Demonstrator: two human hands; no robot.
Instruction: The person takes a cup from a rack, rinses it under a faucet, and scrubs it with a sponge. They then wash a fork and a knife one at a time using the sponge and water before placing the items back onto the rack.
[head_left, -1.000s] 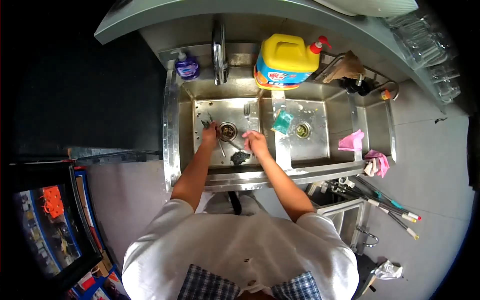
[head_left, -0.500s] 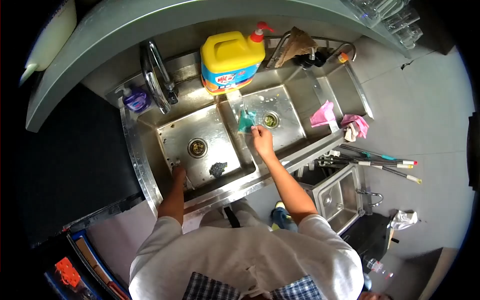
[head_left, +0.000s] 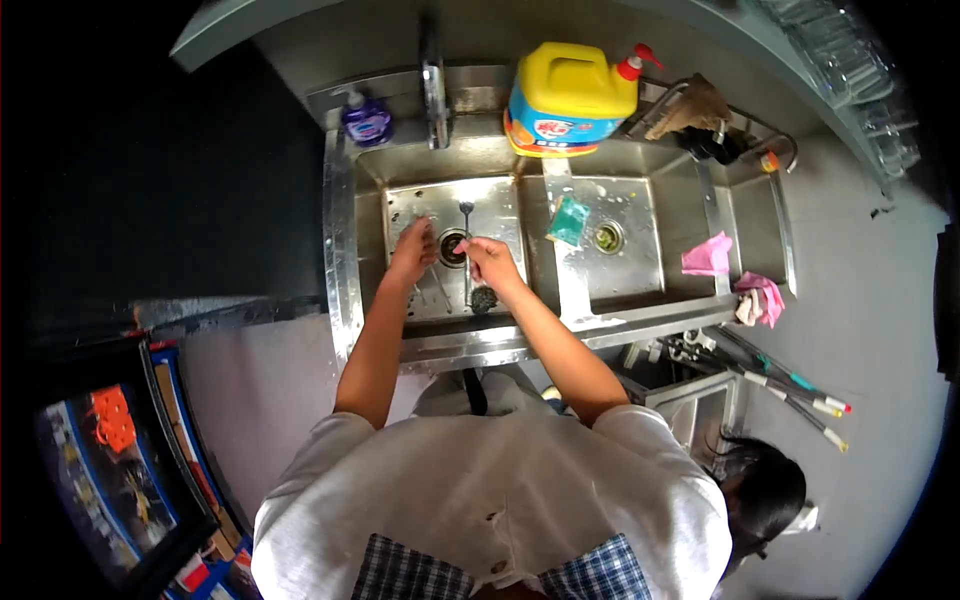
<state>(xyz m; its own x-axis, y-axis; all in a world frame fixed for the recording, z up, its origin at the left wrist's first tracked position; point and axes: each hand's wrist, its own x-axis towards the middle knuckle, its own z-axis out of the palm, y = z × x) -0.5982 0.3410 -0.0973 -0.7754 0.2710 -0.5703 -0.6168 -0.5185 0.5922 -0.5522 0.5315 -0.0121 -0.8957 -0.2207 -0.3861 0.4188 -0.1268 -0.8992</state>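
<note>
In the left basin point(head_left: 505, 200) of the steel sink, my right hand point(head_left: 492, 265) closes its fingertips on a long-handled spoon point(head_left: 467, 212), the bowl pointing away from me. My left hand point(head_left: 412, 252) is beside it with curled fingers; I cannot tell what they hold. Thin metal utensils point(head_left: 443, 290) show just below that hand. A dark scouring pad point(head_left: 483, 299) is near the basin's front, close to the spoon handle's lower end. Between my hands, the drain point(head_left: 453, 246) is partly covered. A green sponge point(head_left: 569, 220) rests on the divider to the right.
Behind the sink stand a yellow detergent jug point(head_left: 575, 85) with a red pump, a purple soap bottle point(head_left: 367, 120) and a faucet point(head_left: 434, 95). Pink cloths point(head_left: 708, 256) hang at the right. Glasses point(head_left: 840, 60) sit on the upper shelf. Another person's head point(head_left: 765, 495) is at lower right.
My right hand has let go of the green sponge on the divider and moved left into the left basin with the spoon. My left hand has moved up beside the drain. The view has shifted.
</note>
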